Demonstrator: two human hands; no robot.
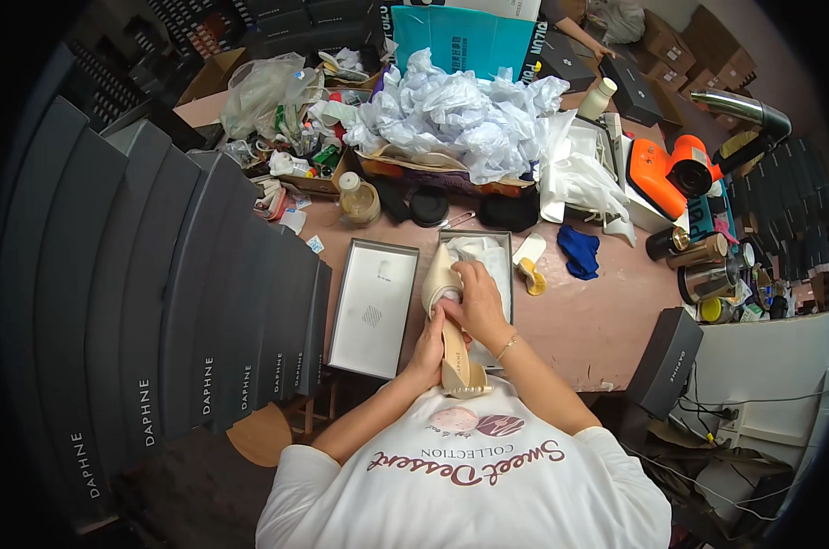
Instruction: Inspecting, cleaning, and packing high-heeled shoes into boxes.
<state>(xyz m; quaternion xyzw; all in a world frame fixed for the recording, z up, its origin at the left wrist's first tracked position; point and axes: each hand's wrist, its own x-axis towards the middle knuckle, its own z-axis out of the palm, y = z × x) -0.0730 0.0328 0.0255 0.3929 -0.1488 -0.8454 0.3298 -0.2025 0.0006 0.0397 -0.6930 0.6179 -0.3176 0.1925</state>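
Note:
A cream pointed-toe shoe [440, 271] with a tan insole and a row of pearl-like beads at its heel end is held over an open shoe box [510, 316], toe pointing away from me. My left hand [425, 351] grips the shoe's left side near the middle. Over the front of the shoe curls my right hand [478, 304], its fingers on the upper and at the foot opening. Something whitish shows inside that opening, partly covered by the fingers. White tissue paper [492, 254] lies in the box. A grey-rimmed box lid [369, 316], white inside, rests to the left.
Stacked dark shoe boxes [140, 274] rise on the left. Crumpled tissue [460, 119] fills a carton at the back. A bottle of yellowish liquid [358, 199], a blue cloth [578, 252], a yellow-and-white pad [530, 265] and an orange heat gun [694, 165] stand or lie around. Another person's hand [600, 49] touches boxes behind.

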